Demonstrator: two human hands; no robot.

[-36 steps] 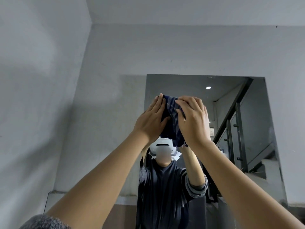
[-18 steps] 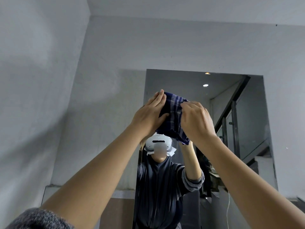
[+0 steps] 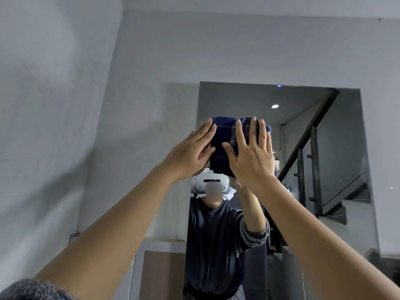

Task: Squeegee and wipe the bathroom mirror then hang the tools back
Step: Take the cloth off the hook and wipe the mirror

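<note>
In the head view, both arms reach up toward the centre of the frame, where a folded dark blue checked cloth [image 3: 225, 146] lies flat against the upper left part of the mirror [image 3: 337, 148]. The left hand [image 3: 190, 151] is spread open, its fingertips on the cloth's left edge; the right hand [image 3: 252, 153] is also open, palm and splayed fingers pressing the cloth's right half to the glass. Neither hand grips the cloth, so only pressure holds it there. If either palm eases off mid-stroke, the cloth could slide down or drop. The 2 hands may also push unevenly, bunching the folds and leaving streaks. Bare fingertips overlapping the cloth's edges could smear the glass. No squeegee or hook shows in this view.
</note>
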